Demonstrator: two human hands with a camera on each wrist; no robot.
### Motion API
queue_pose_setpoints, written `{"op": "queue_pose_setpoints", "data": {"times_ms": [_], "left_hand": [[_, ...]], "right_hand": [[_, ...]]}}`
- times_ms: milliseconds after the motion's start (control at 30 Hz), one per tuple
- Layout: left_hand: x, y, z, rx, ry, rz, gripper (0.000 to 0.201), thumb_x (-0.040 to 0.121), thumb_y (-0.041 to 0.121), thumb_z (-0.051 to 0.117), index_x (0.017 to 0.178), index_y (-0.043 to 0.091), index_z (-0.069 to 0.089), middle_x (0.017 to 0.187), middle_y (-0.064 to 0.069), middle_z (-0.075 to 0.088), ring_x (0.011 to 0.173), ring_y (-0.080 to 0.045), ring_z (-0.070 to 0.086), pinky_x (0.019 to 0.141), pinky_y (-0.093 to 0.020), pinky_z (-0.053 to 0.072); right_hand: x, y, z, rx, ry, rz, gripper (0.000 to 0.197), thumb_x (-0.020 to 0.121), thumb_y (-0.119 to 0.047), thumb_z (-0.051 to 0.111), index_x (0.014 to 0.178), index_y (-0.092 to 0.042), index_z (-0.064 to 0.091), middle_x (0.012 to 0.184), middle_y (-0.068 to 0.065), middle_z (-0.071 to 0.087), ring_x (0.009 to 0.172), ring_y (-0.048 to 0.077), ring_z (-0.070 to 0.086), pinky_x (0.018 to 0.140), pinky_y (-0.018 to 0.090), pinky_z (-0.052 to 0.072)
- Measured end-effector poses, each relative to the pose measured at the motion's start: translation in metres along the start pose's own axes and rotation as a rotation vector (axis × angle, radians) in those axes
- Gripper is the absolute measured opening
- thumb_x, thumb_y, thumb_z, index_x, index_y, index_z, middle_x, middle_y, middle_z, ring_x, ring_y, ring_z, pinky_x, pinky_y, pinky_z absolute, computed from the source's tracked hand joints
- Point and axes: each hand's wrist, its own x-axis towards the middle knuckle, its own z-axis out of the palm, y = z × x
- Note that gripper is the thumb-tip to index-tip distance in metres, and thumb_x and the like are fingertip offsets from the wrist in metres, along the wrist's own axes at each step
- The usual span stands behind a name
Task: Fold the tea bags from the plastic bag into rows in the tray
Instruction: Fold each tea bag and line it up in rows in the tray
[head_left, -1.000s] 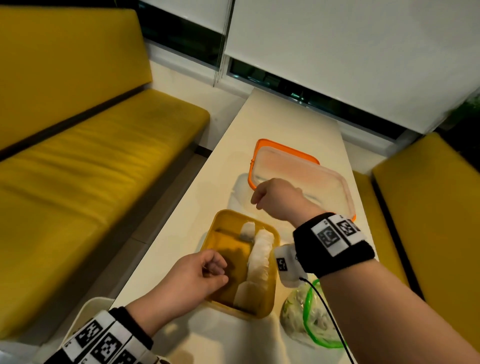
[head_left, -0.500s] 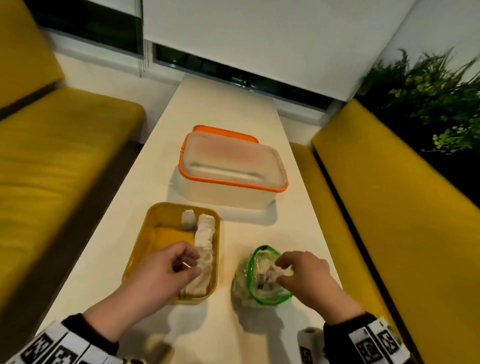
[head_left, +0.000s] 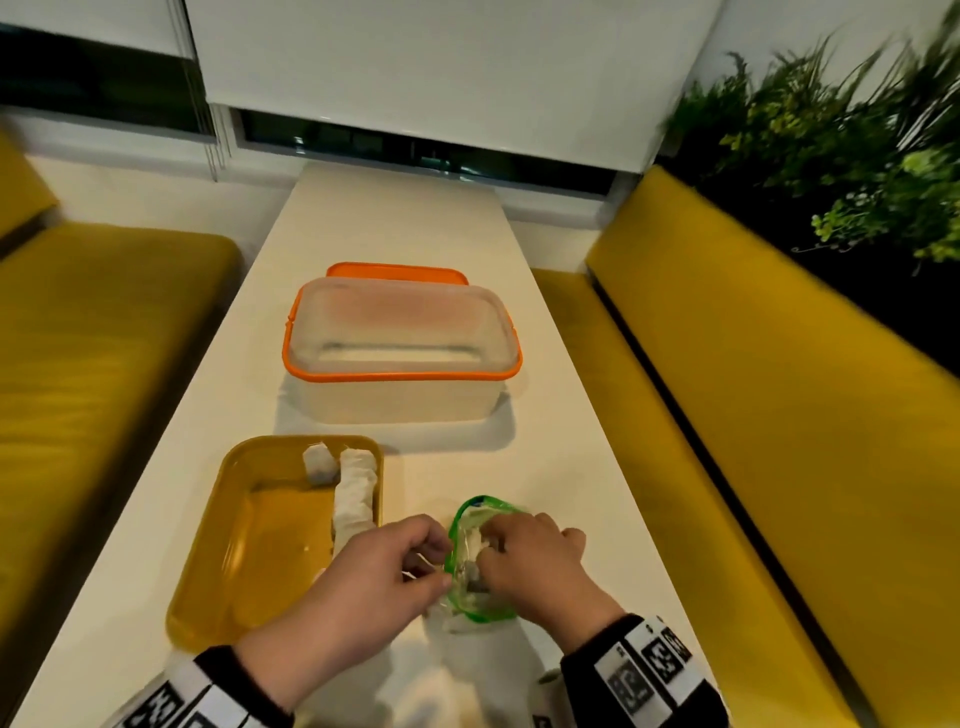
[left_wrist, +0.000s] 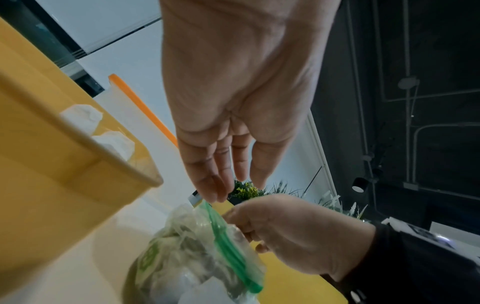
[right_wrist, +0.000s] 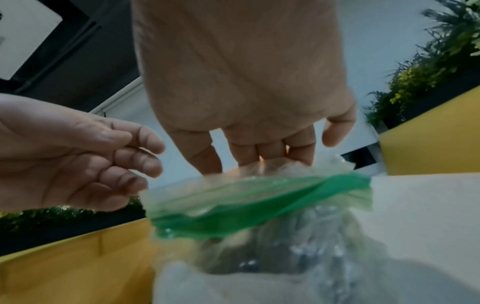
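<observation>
Yellow tray held one finished row of tea bags and one bag beside it. I had my right hand reaching relaxed into the plastic bag, left hand loose at its green rim; most rows remained, I judged.

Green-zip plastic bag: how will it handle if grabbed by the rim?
The plastic bag is probably floppy: its film is crumpled and the mouth bends. Likely light, holding only small tea bags. It may sag or tip; the left hand is at its rim.
</observation>
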Motion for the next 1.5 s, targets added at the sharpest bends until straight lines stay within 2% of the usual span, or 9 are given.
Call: {"op": "queue_pose_setpoints", "data": {"times_ms": [100,233,467,667,833,1067,1167,1300,1500], "left_hand": [[0.001,-0.001,0.005,0.039,-0.041,-0.012,0.023,0.079,0.018,0.071,0.083,0.037,0.058,0.091,0.014,0.066,0.082,0.001,0.064,0.073,-0.018,0.054],[0.001,-0.002,0.010,0.092,-0.115,-0.013,0.026,0.079,0.023,0.070,0.086,0.043,0.054,0.096,0.017,0.064,0.088,-0.002,0.063,0.081,-0.023,0.054],[0.002,-0.001,0.011,0.191,-0.113,0.035,0.027,0.081,0.029,0.068,0.106,0.035,0.061,0.103,0.020,0.056,0.093,0.001,0.059,0.082,-0.014,0.049],[0.002,0.001,0.010,0.227,-0.129,0.066,0.030,0.083,0.033,0.066,0.112,0.033,0.061,0.104,0.019,0.053,0.090,0.003,0.059,0.079,-0.011,0.048],[0.000,0.001,0.012,0.238,-0.142,0.067,0.032,0.085,0.036,0.063,0.116,0.032,0.059,0.107,0.017,0.052,0.091,0.002,0.059,0.075,-0.007,0.044],[0.000,-0.002,0.011,0.214,-0.107,0.039,0.022,0.087,0.041,0.058,0.108,0.036,0.060,0.102,0.019,0.057,0.091,-0.001,0.059,0.078,-0.011,0.045],[0.003,0.001,0.011,-0.004,-0.027,-0.018,0.012,0.089,0.043,0.055,0.098,0.036,0.058,0.093,0.011,0.066,0.086,-0.007,0.063,0.082,-0.028,0.053],[0.009,0.019,0.005,-0.554,0.074,-0.134,0.045,0.077,0.052,0.057,0.115,0.028,0.055,0.106,-0.003,0.066,0.097,-0.015,0.065,0.088,-0.036,0.055],[0.009,0.033,-0.011,-1.203,-0.281,-0.208,0.076,0.057,0.064,0.074,0.118,0.019,0.064,0.122,-0.014,0.064,0.111,-0.033,0.062,0.093,-0.054,0.047]], "right_hand": [[0.000,-0.006,0.004,-0.012,0.007,0.019,0.035,0.085,-0.046,0.042,0.105,-0.026,0.062,0.111,-0.002,0.062,0.113,0.024,0.046,0.086,0.042,0.028],[0.002,-0.007,0.010,0.092,0.039,0.039,0.019,0.088,-0.034,0.042,0.086,-0.027,0.059,0.100,-0.002,0.065,0.105,0.024,0.052,0.080,0.038,0.030],[0.002,0.003,0.005,0.510,0.067,0.059,0.026,0.080,-0.027,0.053,0.056,-0.021,0.047,0.056,-0.006,0.050,0.066,0.016,0.048,0.074,0.032,0.038],[-0.007,0.023,-0.003,0.942,0.144,0.063,0.021,0.078,-0.008,0.061,0.058,-0.012,0.057,0.052,-0.002,0.049,0.054,0.013,0.044,0.053,0.025,0.036],[-0.004,0.032,-0.009,1.191,0.146,0.080,0.012,0.081,0.003,0.058,0.071,0.008,0.059,0.056,0.007,0.050,0.049,0.015,0.050,0.051,0.026,0.041],[-0.008,0.036,-0.010,1.253,0.130,0.111,0.011,0.083,0.004,0.055,0.073,0.009,0.058,0.057,0.010,0.051,0.048,0.017,0.054,0.055,0.031,0.046],[-0.013,0.038,-0.021,1.338,0.170,0.103,0.015,0.085,0.004,0.054,0.070,0.004,0.057,0.056,0.009,0.050,0.052,0.017,0.054,0.060,0.035,0.050],[-0.024,0.026,-0.044,1.497,0.225,0.013,0.021,0.088,0.006,0.051,0.068,0.002,0.057,0.052,0.003,0.052,0.049,0.013,0.053,0.057,0.031,0.049],[-0.043,-0.014,-0.053,1.590,0.145,-0.210,0.012,0.079,-0.002,0.061,0.068,-0.003,0.058,0.060,0.009,0.050,0.055,0.018,0.049,0.053,0.029,0.045]]}}
